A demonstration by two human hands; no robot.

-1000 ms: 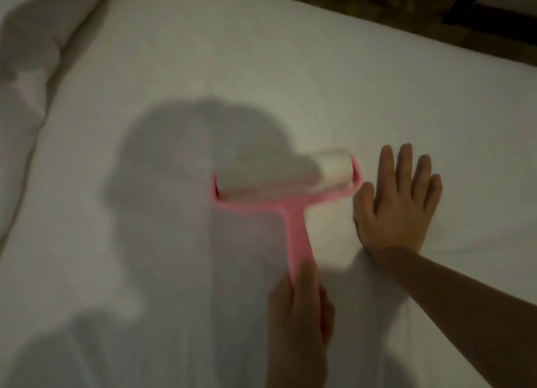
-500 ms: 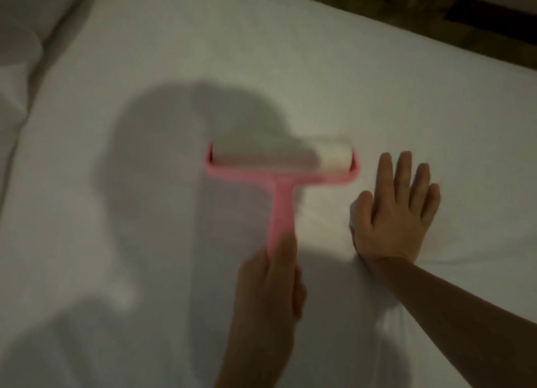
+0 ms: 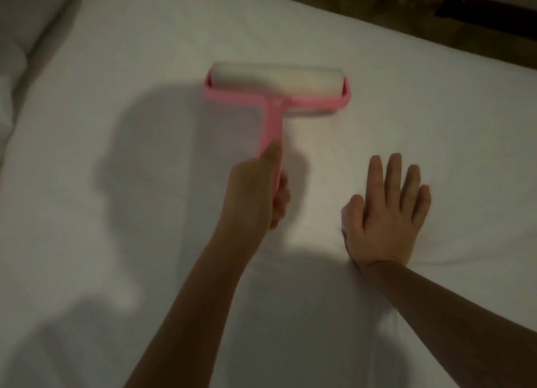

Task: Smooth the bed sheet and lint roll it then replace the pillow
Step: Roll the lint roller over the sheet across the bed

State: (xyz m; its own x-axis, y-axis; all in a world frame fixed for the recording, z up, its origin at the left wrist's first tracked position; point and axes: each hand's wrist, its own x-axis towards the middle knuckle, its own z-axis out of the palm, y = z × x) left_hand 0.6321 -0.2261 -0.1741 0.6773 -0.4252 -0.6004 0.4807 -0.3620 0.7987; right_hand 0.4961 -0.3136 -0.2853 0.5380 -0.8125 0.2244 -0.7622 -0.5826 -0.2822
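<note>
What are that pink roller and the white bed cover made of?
Lint roller: frame and handle look like smooth pink moulded plastic; the pale drum is probably sticky paper, though blurred. Bed sheet: soft matte white fabric, perhaps cotton, creasing beside the right hand.

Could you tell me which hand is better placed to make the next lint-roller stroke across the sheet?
Left. The left hand grips the lint roller by its handle; the right hand lies flat on the bed sheet, holding nothing.
</note>
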